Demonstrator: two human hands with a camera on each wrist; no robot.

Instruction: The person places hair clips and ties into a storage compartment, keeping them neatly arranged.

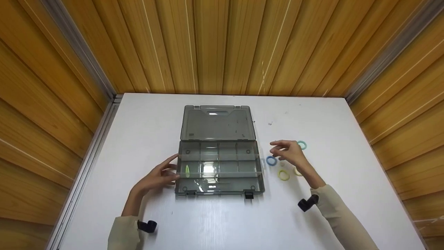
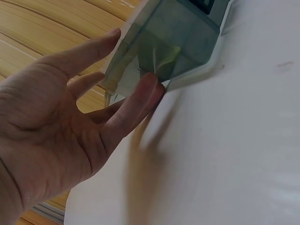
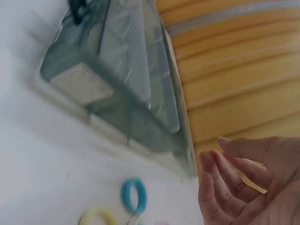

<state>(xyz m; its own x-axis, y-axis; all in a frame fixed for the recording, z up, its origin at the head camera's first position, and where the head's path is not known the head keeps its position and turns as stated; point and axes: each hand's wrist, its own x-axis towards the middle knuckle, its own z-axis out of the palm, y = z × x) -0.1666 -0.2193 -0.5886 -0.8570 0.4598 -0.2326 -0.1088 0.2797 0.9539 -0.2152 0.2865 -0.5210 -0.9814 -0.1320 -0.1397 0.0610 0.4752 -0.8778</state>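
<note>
A translucent grey compartment box (image 1: 225, 185) lies with its lid (image 1: 218, 123) laid back. One small yellow-green clip-like piece (image 1: 187, 171) sits in a left compartment. At the box's left wall my left hand (image 1: 156, 178) rests its fingertips, with the fingers nearly straight in the left wrist view. My right hand (image 1: 290, 152) hovers right of the box, fingers bent loosely and nothing seen between them. Beneath and around it lie ring-shaped bands: a blue ring (image 1: 271, 160), a yellow ring (image 1: 283, 175) and a teal ring (image 1: 301, 145), partly covered by the hand.
The white table (image 1: 152, 121) carries the box near its middle. A second yellow ring (image 1: 297, 172) lies partly behind the right wrist. Black latches (image 1: 249, 195) hang at the box's front edge. Wood-patterned walls (image 1: 222, 48) enclose the table's back and sides.
</note>
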